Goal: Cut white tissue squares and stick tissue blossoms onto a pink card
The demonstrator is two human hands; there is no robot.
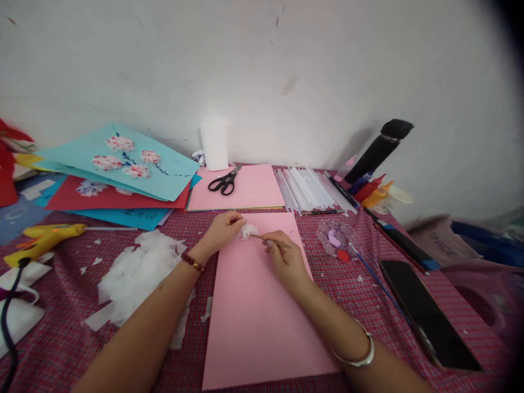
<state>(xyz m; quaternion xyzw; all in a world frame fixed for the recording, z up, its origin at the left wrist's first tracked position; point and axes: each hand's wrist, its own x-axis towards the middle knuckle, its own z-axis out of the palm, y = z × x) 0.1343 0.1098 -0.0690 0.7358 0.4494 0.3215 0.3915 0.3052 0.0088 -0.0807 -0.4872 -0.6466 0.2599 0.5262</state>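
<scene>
A long sheet of pink paper (257, 311) lies on the cloth in front of me. Near its far end sits a small crumpled tuft of white tissue paper (248, 231). My left hand (223, 232) is at the left side of the tuft, fingers curled and pressed together; what they pinch is hidden. From the other side my right hand (286, 259) grips a thin brown stick (257, 236) like a pencil, its tip against the tuft. A heap of white tissue pieces (139, 273) lies left of the paper.
Left are a yellow glue gun (53, 240) and flower-decorated cards (164, 180). Scissors (225, 183) rest on stacked pink paper (257, 188) behind. White glue sticks (307, 188), a paint palette (335, 240), a blue paintbrush (379, 281) and a phone (429, 314) are on the right.
</scene>
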